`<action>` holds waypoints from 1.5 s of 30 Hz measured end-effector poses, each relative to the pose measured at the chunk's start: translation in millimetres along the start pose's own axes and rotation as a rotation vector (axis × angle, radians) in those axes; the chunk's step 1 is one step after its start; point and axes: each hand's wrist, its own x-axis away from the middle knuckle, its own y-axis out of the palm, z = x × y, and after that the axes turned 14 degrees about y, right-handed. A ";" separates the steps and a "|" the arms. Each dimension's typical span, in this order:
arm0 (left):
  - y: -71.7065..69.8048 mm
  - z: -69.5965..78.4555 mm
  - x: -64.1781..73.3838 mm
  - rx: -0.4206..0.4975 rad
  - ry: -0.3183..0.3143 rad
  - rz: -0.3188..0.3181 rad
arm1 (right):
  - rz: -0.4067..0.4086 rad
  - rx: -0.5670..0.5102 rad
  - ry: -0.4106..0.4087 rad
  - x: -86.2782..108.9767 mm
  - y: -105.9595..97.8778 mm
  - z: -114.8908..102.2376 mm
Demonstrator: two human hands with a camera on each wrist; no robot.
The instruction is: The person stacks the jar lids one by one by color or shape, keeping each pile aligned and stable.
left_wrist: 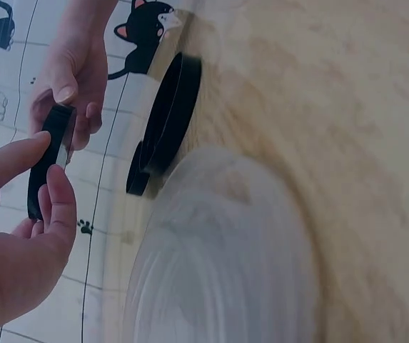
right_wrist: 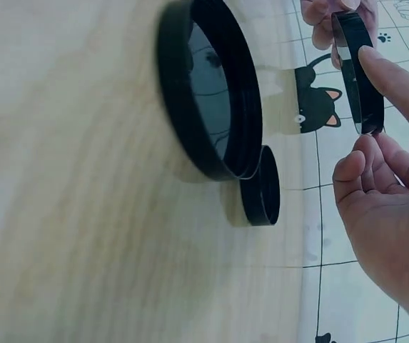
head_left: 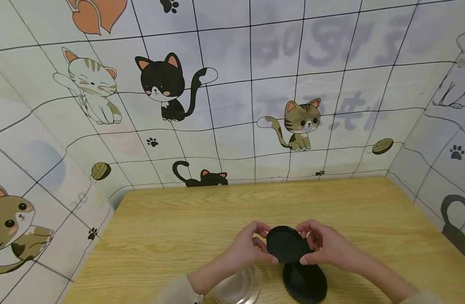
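Observation:
A shallow black round lid (head_left: pixel 283 245) is held up above the table between both hands. On its left edge, the left hand (head_left: pixel 250 245) pinches it between thumb and fingers. The right hand (head_left: pixel 328 248) grips the opposite edge, thumb in front and fingers behind. Below the hands a larger black round lid (head_left: pixel 304 283) lies on the table, rim up in the right wrist view. Touching or close behind it is a smaller black lid (right_wrist: pixel 261 189). A clear round plastic piece (head_left: pixel 238 287) sits near the left forearm, partly hidden by it.
The wooden table (head_left: pixel 217 211) meets a wall covering (head_left: pixel 232 105) at its back edge. That covering has a grid and printed cats, and also runs along the left and right sides.

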 end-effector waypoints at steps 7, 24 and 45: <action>15.5 -0.7 11.5 0.042 -0.033 -0.010 | -0.034 -0.041 -0.021 19.5 2.0 10.4; 49.9 -22.7 26.6 -0.014 -0.026 -0.057 | -0.054 -0.028 -0.105 41.7 9.7 50.9; 61.9 -27.5 29.0 -0.115 -0.044 -0.039 | -0.152 -0.067 0.014 47.3 12.1 55.0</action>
